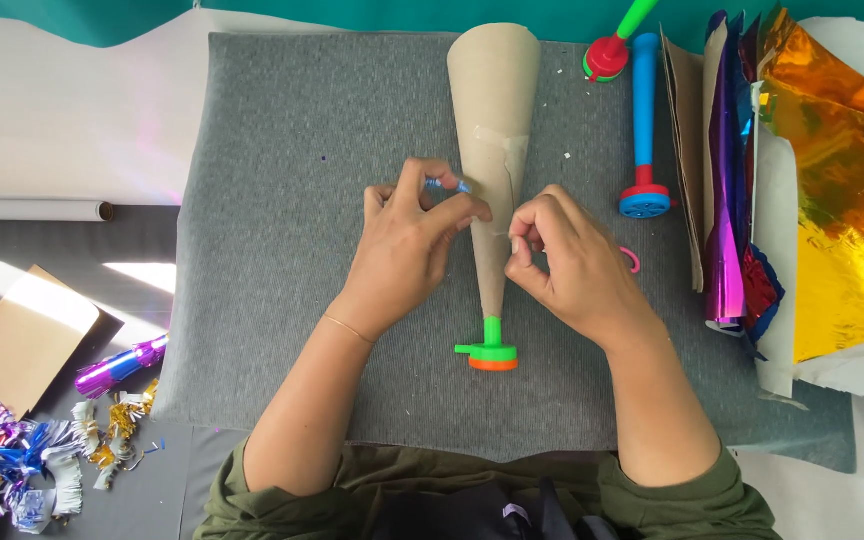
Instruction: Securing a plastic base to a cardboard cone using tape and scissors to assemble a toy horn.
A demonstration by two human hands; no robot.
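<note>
Both my left hand (pixel 407 245) and right hand (pixel 562 260) pinch this plain brown cardboard cone (pixel 493 140) with its green-orange mouthpiece (pixel 492 352), shiny gold foil sheets (pixel 842 200) stacked far right.

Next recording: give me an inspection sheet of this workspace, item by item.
Surface: grey fabric mat over a white-covered table.
Job's things: brown cardboard cone lying flat, narrow end on a green-and-orange plastic mouthpiece.
Clutter: blue plastic horn tube, red-and-green mouthpiece, pink ring, stack of gold and purple foil sheets, foil fringe scraps, purple foil horn, paper roll.
Hands: left hand pinches a small blue tool at the cone; right hand pinches the cone's edge.
Cables: nothing seen.
Surroundings: teal backdrop.
</note>
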